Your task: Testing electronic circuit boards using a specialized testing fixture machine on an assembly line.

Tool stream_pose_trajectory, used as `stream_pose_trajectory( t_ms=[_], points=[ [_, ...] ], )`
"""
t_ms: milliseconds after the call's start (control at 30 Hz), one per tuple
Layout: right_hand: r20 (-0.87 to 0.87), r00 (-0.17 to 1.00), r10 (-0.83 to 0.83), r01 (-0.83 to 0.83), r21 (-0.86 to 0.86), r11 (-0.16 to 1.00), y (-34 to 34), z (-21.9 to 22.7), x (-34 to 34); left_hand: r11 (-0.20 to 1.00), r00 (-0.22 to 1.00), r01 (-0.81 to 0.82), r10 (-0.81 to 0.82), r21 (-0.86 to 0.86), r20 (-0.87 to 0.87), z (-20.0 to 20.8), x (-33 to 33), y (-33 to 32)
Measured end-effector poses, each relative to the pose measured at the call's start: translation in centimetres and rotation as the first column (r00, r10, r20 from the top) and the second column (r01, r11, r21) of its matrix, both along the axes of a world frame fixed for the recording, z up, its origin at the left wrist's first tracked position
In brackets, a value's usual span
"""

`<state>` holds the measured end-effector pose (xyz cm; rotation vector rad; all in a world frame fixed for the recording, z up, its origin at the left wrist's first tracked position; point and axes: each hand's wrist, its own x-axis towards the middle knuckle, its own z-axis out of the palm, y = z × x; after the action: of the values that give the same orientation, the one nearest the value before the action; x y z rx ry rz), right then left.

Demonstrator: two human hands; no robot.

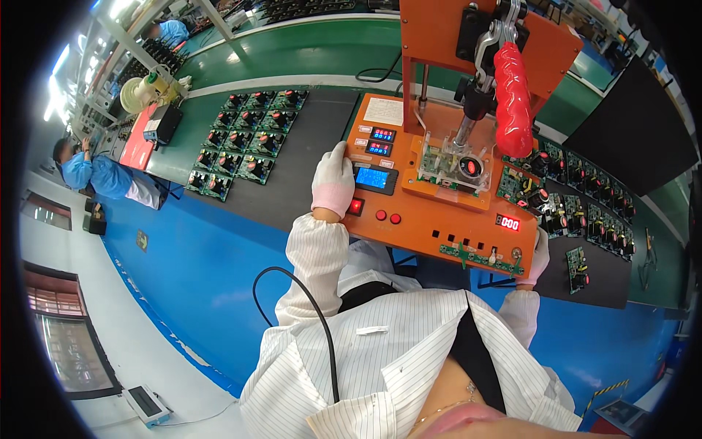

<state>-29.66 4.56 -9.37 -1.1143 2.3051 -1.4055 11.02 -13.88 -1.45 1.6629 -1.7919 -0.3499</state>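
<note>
My left hand [334, 179], in a white glove with a pinkish cuff, rests along the left edge of an orange test fixture [417, 233]; its fingers look stretched out and hold nothing visible. At the fixture's right front corner, my gloved right hand [539, 261] lies against the side, fingers pointing away from me and partly hidden. A circuit board [439, 162] sits under a clear plate in the fixture, below a press with a red ribbed handle [513, 102]. Lit displays [372, 178] and red buttons [381, 215] are beside my left hand.
Rows of circuit boards [248, 119] lie on the dark mat at left. More boards [585, 175] crowd the right side, and a single board [577, 269] lies nearer me. A black panel [635, 124] stands behind them. Another person [110, 178] in blue is far left.
</note>
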Motion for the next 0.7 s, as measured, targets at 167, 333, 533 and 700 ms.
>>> stream_pose_trajectory(
  t_ms=[167, 333, 533, 700],
  points=[
    [-0.012, 1.000, 0.002, -0.002, 0.000, 1.000, 0.03, 0.05, 0.06, 1.000, 1.000, -0.001, 0.001, -0.001, 0.000, -0.07, 0.02, -0.08],
    [-0.086, 0.996, -0.006, 0.000, -0.074, 0.997, -0.19, 0.15, 0.46, 1.000, 1.000, -0.001, 0.001, 0.006, -0.008, 0.09, 0.00, -0.05],
    [-0.102, 0.995, -0.005, -0.001, -0.063, 0.998, -0.10, 0.33, 0.55, 0.999, 1.000, -0.010, 0.011, 0.052, -0.018, 0.68, -0.20, 0.16],
    [-0.036, 0.999, 0.009, -0.010, -0.038, 0.999, 0.00, 0.03, 0.08, 0.999, 1.000, -0.010, 0.011, 0.042, -0.023, 0.59, -0.23, 0.09]
  ],
)
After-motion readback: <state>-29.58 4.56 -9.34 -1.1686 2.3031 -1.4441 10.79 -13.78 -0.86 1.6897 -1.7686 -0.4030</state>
